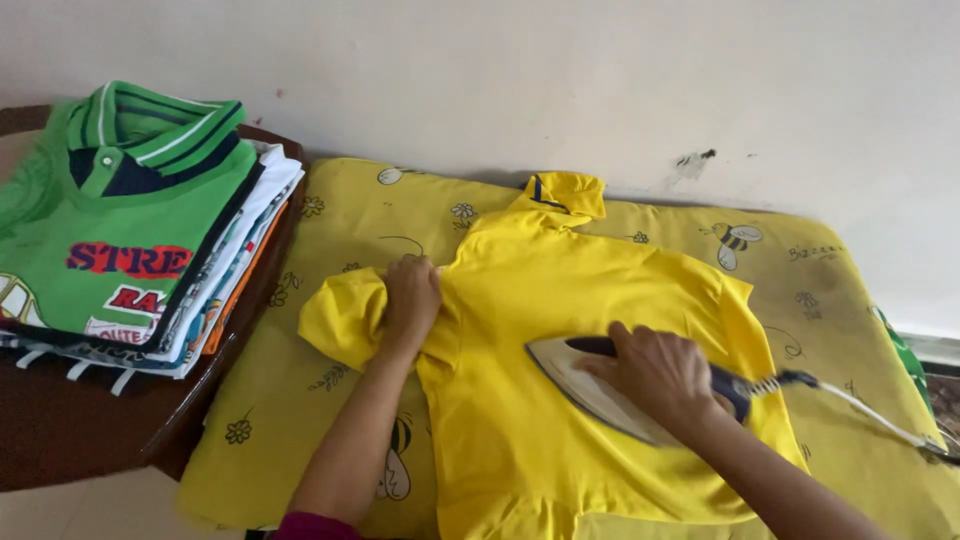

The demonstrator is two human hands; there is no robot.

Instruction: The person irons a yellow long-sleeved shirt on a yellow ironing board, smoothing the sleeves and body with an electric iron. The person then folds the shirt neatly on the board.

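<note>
Off the pad's left edge, one stack of folded clothes (140, 240) on a dark table (90, 440). Left hand (410, 300) flat, fingers loosely curled, pinning the sleeve of one yellow polo shirt (560, 290) mid-pad. Right hand (655, 375) wrapped tight around one iron (600, 385) on the shirt body. Best kept taut, gliding steadily. One yellow bee-print pad (830, 290) beneath.
</note>
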